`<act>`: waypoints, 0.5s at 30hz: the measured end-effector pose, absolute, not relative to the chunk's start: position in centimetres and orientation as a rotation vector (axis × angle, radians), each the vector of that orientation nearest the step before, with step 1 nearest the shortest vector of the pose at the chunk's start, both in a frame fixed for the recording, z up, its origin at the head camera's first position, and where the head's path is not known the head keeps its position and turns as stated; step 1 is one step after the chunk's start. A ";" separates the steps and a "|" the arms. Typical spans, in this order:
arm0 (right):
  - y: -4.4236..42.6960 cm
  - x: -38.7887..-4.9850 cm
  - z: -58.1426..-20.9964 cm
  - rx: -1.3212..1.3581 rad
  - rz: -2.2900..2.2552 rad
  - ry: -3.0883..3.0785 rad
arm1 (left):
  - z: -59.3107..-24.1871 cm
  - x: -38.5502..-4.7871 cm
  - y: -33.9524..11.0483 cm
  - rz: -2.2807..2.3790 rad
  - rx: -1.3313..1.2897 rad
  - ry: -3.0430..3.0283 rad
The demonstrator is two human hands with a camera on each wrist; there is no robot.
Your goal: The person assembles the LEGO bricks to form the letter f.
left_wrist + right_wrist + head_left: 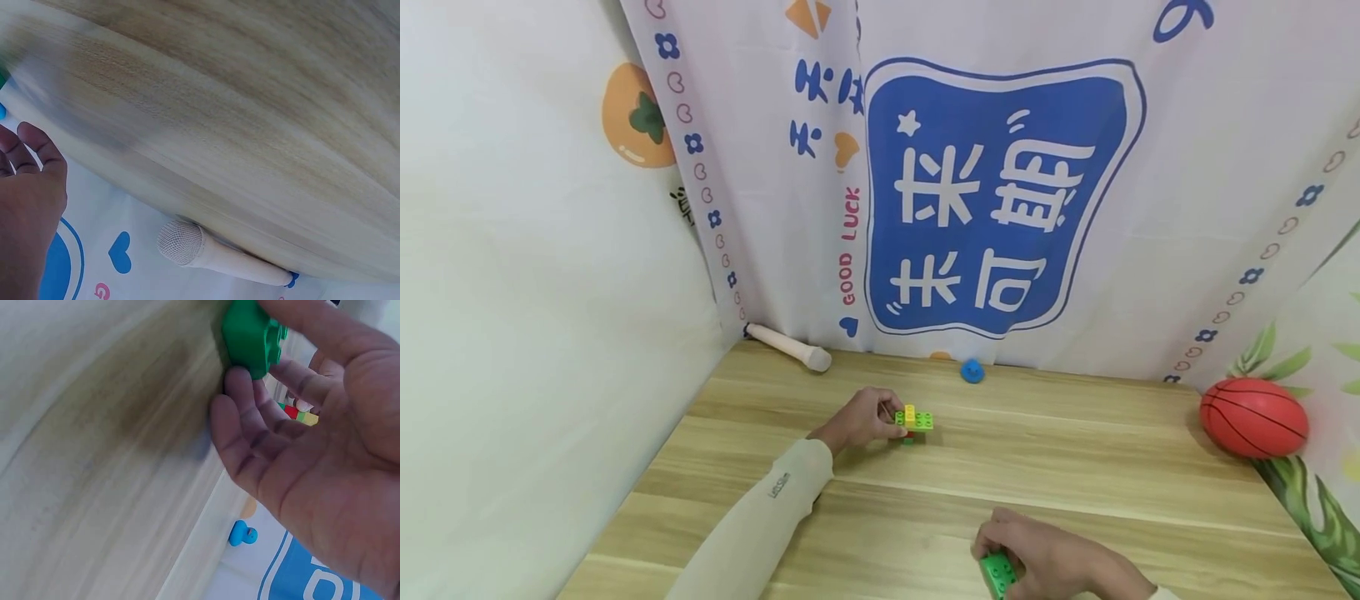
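My left hand (pixel 868 417) holds the left end of a small stack of toy building blocks (pixel 922 421). A yellow block tops the stack, above a wide lime-green block, with red and darker green beneath. In the left wrist view the fingers (pixel 47 150) are bent, and the stack is almost wholly out of sight. Nearer the front of the table, my right hand (pixel 1045 554) grips a green studded block (pixel 997 572) between thumb and fingers. The right wrist view shows that green block (pixel 250 340) just at the wooden surface, partly covered by the thumb.
A white microphone (pixel 790 346) lies at the table's back left. The small blue toy duck (pixel 972 371) sits at the back edge, and a red basketball (pixel 1253 418) at the far right. Printed cloth (pixel 820 250) hangs behind the wooden table (pixel 1112 467).
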State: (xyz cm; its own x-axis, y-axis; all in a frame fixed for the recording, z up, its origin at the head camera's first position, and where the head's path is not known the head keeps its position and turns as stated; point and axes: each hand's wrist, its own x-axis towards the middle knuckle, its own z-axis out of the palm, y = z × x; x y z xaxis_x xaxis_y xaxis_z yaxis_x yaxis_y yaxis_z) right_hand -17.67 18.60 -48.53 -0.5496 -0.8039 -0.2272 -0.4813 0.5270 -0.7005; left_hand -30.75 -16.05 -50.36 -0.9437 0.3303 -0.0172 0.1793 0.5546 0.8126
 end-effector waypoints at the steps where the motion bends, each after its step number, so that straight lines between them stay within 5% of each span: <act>1: 18.5 -17.6 -48.6 -1.033 -0.798 2.243 | -50.4 -30.7 -16.0 1.335 0.441 2.622; 15: 18.9 -17.3 -48.9 -1.033 -0.636 2.459 | -50.7 -30.6 -16.1 1.327 0.470 2.642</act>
